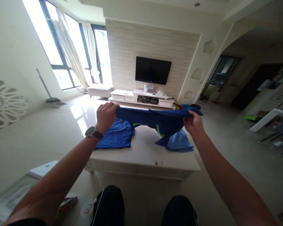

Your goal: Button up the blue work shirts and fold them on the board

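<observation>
A dark blue garment (pixel 153 118) with yellow-green stripes is stretched out above the white coffee table (pixel 141 153); its exact kind is not clear. My left hand (pixel 107 115), with a watch at the wrist, is closed on its left end. At the other end my right hand (pixel 193 121) pinches the cloth between thumb and fingers. The middle of the garment sags, and one corner hangs low near the tabletop. A bright blue piece of clothing (pixel 120 135) lies flat on the table's left side. Light blue clothing (pixel 180 142) lies on the right, partly hidden behind the dark garment.
My knees (pixel 112 201) are before the table's near edge. Beyond it are a low TV cabinet (pixel 122 95) and a wall television (pixel 152 70). A broom and dustpan (pixel 53 100) stand at the left wall. A flat framed thing (pixel 16 191) lies on the left.
</observation>
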A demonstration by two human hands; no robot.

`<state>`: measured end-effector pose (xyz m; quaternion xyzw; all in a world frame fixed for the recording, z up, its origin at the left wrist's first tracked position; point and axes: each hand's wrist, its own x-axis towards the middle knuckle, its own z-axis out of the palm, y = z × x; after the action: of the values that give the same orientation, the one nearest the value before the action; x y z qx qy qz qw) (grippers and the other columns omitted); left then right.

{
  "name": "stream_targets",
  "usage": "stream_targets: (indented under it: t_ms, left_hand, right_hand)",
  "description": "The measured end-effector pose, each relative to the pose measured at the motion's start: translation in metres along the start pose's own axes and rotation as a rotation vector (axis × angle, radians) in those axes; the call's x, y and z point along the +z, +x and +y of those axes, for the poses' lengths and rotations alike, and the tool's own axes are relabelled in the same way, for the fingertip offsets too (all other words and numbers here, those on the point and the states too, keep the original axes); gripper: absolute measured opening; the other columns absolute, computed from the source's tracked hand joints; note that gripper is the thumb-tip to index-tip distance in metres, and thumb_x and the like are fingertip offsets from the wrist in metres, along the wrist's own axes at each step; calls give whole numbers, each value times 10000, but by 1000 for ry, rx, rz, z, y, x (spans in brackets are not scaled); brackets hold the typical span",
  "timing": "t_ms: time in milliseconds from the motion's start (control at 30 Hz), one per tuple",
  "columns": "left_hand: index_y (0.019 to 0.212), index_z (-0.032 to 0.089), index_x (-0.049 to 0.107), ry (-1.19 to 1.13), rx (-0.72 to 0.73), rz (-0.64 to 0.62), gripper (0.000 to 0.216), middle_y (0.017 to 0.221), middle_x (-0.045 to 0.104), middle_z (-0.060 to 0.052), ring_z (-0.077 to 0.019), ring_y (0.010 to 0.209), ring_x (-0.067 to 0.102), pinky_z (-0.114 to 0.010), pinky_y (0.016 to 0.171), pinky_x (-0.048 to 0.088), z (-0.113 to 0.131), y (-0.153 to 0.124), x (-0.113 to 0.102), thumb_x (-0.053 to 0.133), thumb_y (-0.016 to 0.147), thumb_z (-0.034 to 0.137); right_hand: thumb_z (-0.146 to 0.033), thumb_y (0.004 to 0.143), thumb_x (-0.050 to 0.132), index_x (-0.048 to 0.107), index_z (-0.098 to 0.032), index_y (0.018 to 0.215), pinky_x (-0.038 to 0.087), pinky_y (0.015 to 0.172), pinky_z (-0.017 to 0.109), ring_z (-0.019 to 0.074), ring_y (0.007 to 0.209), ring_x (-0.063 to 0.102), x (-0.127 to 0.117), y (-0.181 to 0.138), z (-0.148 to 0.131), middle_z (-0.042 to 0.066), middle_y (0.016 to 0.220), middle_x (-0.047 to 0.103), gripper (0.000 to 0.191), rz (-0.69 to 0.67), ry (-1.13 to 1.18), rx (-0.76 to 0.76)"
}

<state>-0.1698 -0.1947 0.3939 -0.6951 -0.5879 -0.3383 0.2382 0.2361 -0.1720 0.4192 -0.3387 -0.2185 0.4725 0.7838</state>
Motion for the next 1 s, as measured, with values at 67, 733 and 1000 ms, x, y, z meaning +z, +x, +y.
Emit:
stream_targets:
  t_ms: [67, 733, 1000]
  left_hand:
    - [1138, 195, 721, -38, -69, 61, 330, 1106, 708, -78, -225, 1059, 625, -369, 918, 423, -2, 4, -12, 412, 1033, 245]
    - [1174, 198, 779, -39, -158, -376, 380, 1157, 751, -147, -333, 1109, 673, -464, 966, 514, -46, 99, 9, 534, 963, 398]
    - [1310, 67, 683, -195, -337, 61, 518, 1331, 699, -117, -198, 1196, 600, -435, 1066, 397, -61, 187, 8, 457, 1038, 445]
  right_hand:
    - [-36, 816, 572, 599, -225, 800, 499, 593, 170, 92, 704, 610, 3, -13, -14, -54, 722, 632, 192, -70, 6, -45]
    - [-89, 963, 470, 515, -204, 742, 437, 472, 194, 73, 476, 464, 82, 77, -12, -71, 631, 547, 253, 188, -255, 75]
    - [-232, 999, 567, 570, -198, 860, 559, 796, 336, 118, 771, 596, 155, 126, -39, -44, 789, 636, 143, -58, -166, -141]
